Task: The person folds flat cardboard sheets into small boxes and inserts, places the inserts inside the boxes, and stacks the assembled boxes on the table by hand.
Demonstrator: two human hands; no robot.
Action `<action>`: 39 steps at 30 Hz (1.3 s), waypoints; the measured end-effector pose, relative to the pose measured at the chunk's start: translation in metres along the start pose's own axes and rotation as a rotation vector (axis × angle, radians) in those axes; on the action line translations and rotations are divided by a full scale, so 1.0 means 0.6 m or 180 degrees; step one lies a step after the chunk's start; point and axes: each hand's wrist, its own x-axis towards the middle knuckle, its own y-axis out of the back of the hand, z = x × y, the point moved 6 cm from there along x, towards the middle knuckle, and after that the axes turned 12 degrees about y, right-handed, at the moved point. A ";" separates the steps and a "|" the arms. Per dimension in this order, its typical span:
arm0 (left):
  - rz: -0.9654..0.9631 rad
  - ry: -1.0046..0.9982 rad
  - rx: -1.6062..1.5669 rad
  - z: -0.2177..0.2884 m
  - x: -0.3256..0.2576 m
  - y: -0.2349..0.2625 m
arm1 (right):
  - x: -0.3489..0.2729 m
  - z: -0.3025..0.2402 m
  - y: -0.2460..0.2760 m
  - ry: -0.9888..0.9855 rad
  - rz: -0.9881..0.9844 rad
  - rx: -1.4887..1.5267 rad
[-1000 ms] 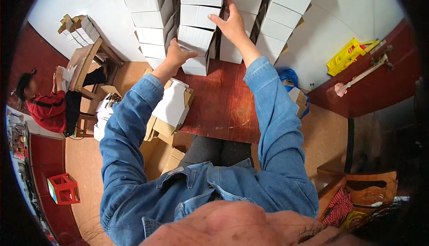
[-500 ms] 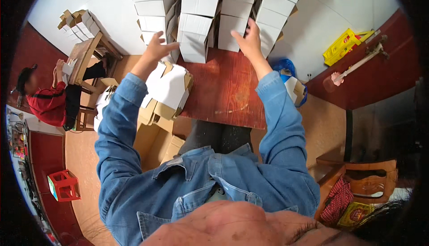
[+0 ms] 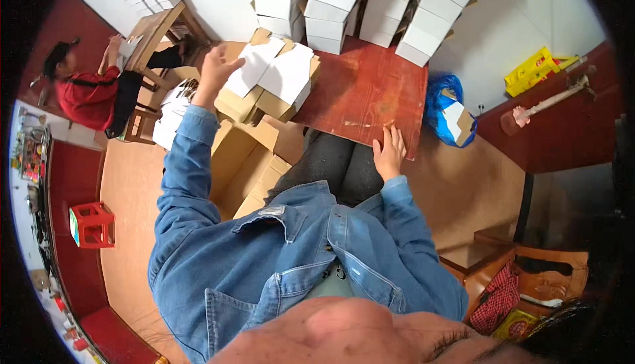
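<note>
My left hand [image 3: 215, 73] is raised with its fingers apart, just left of a pile of flat white cardboard box blanks [image 3: 283, 73]. Whether its fingertips touch the pile I cannot tell. At the near right edge of the red wooden table [image 3: 370, 93], my right hand [image 3: 390, 149] lies with fingers stretched over the tabletop, holding nothing. Tall stacks of folded white boxes [image 3: 334, 0] stand along the table's far side against the wall.
An opened brown carton [image 3: 241, 159] sits below the pile on the left. Beside the table's right edge hangs a blue plastic bag [image 3: 444, 113] with cardboard in it. Another person [image 3: 83, 93] in red works at a wooden table [image 3: 152, 40] at far left. A red stool [image 3: 92, 224] stands lower left.
Both hands have left the space before the box stacks. My right hand came back to the table's near edge; my left moved beside the pile of blanks. The view shifted with my head.
</note>
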 end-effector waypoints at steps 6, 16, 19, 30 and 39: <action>0.0366 -0.0369 0.1708 -0.053 -0.018 -0.049 | -0.061 -0.061 0.012 0.0063 0.0014 -0.0042; -0.0322 -0.0073 0.1903 -0.076 -0.031 -0.080 | -0.081 -0.056 0.009 0.0168 -0.0042 0.0520; -0.0579 0.0035 0.1947 -0.092 -0.026 -0.081 | -0.078 -0.057 0.014 0.0163 -0.0029 0.0493; 0.0061 -0.0974 0.2094 -0.101 -0.019 -0.052 | -0.078 -0.058 0.006 0.0146 0.0056 0.0617; 0.0539 -0.1978 0.0803 -0.091 -0.145 -0.058 | -0.074 -0.032 0.061 0.0342 0.0199 0.1081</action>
